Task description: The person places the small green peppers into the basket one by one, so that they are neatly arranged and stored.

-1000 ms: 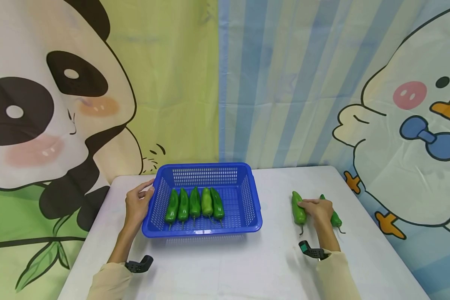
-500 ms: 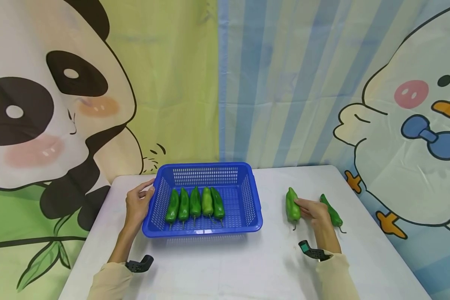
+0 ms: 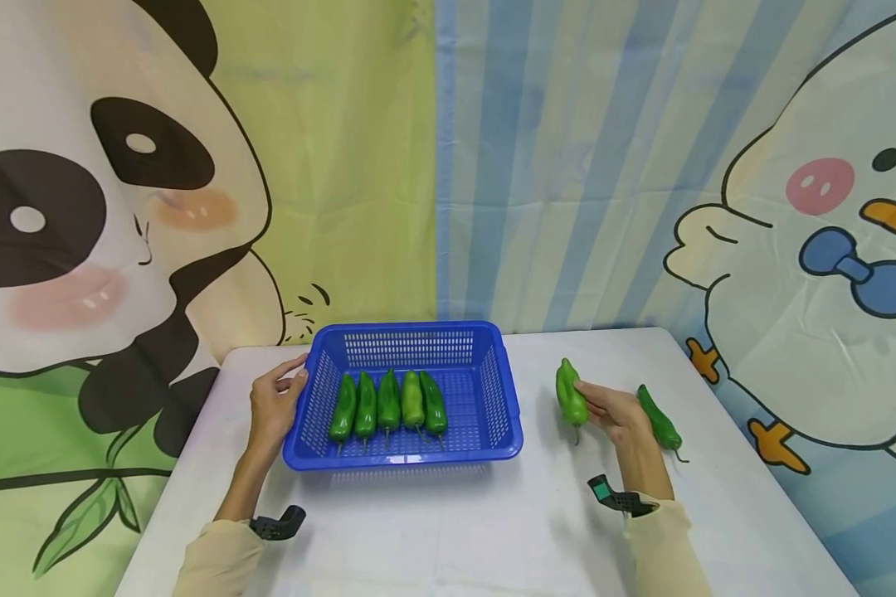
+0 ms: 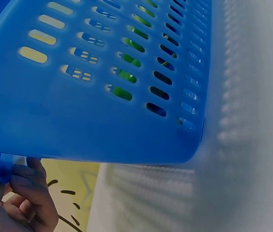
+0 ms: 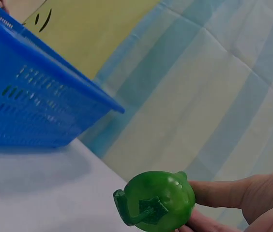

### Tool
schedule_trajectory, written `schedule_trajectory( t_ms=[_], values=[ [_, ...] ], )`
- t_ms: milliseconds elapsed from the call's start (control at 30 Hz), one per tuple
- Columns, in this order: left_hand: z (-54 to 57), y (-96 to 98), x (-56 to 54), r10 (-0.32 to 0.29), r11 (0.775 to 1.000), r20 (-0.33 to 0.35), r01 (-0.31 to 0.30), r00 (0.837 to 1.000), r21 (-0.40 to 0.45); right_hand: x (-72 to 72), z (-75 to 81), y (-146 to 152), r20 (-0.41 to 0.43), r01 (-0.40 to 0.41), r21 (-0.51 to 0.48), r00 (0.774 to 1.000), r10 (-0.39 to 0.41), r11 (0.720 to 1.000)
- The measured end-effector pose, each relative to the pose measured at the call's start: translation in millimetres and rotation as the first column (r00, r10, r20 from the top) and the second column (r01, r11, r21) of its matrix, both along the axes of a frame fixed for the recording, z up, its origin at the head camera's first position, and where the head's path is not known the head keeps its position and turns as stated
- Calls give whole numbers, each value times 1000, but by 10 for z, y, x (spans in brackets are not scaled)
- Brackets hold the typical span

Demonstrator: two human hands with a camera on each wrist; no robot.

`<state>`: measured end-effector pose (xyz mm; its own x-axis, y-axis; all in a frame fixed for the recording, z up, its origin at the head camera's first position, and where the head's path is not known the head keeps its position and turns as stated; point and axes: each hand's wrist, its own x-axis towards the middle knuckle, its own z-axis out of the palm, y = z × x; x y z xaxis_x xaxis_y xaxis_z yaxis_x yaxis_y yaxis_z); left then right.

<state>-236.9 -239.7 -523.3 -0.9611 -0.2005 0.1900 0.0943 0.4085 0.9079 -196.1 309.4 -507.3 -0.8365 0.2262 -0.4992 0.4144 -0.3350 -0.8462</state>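
Observation:
A green chili pepper (image 3: 571, 393) is pinched between the thumb and fingers of my right hand (image 3: 618, 414), raised over the right part of the table. In the right wrist view its stem end (image 5: 151, 208) faces the camera. My left hand (image 3: 275, 408) grips the left rim of the blue plastic basket (image 3: 403, 456); in the left wrist view, its fingers (image 4: 32, 191) curl at the rim. Inside the basket, several green peppers (image 3: 388, 402) lie side by side, stems toward me. Another green pepper (image 3: 660, 421) rests on the table, right of my right hand.
The white table (image 3: 448, 531) bears the basket at its middle back. Behind it hangs a cloth backdrop (image 3: 538, 166) printed with a panda and a white bird. A black wrist camera sits on each wrist, the left one (image 3: 280, 524) close over the table.
My right hand has lifted the pepper off the table and carried it slightly left and away from me. The left hand and basket have stayed put.

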Motion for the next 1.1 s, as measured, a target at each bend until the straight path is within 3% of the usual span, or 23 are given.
schedule_trajectory(
  t_ms=[233,667,1100],
  values=[
    [2,-1,-1,-7,1000,7,7,1000,0,35,125,-148,-54,-49,-22,997,47,999],
    [-18,12,-18,18,1000,-9,-18,1000,-22,18,239,-379,-82,-58,-65,995,53,996],
    [-6,-5,10,-10,1000,2,10,1000,7,28,372,-505,-133,-91,-54,988,83,994]
  ],
)
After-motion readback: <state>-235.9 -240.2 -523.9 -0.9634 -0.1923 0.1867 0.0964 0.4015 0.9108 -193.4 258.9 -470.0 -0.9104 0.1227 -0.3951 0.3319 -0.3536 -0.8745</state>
